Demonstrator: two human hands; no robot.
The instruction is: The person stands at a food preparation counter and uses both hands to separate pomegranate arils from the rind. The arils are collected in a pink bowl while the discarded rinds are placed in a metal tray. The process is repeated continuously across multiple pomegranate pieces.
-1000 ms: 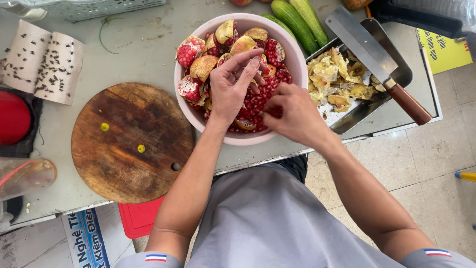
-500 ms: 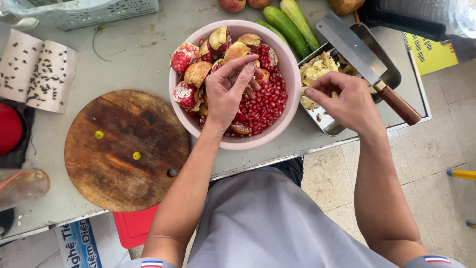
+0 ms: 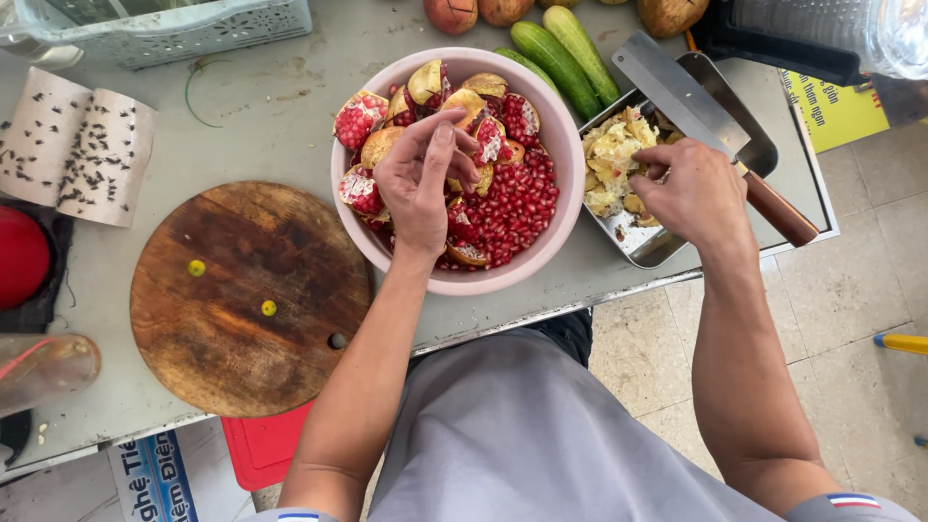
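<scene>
A pink bowl (image 3: 570, 208) holds loose red pomegranate seeds (image 3: 517, 208) and several broken pomegranate pieces (image 3: 360, 118). My left hand (image 3: 420, 184) is over the bowl, its fingers closed on a pomegranate piece (image 3: 480, 172). My right hand (image 3: 691, 188) has its curled fingers over a metal tray (image 3: 650, 246) of pale pith and peel scraps (image 3: 609, 155); whether it holds any is hidden. A cleaver (image 3: 691, 106) with a wooden handle lies across the tray, just beyond my right hand.
A round wooden cutting board (image 3: 246, 295) lies left of the bowl. Green cucumbers (image 3: 561, 53) and whole fruits (image 3: 452, 14) sit behind it. A sticky fly paper (image 3: 82, 145), a pale basket (image 3: 174, 24) and a red lid (image 3: 19, 256) are at the left. The table edge runs below the bowl.
My right hand moved out of the bowl and rightward to the metal tray of scraps. My left hand stayed over the bowl, still on the pomegranate piece.
</scene>
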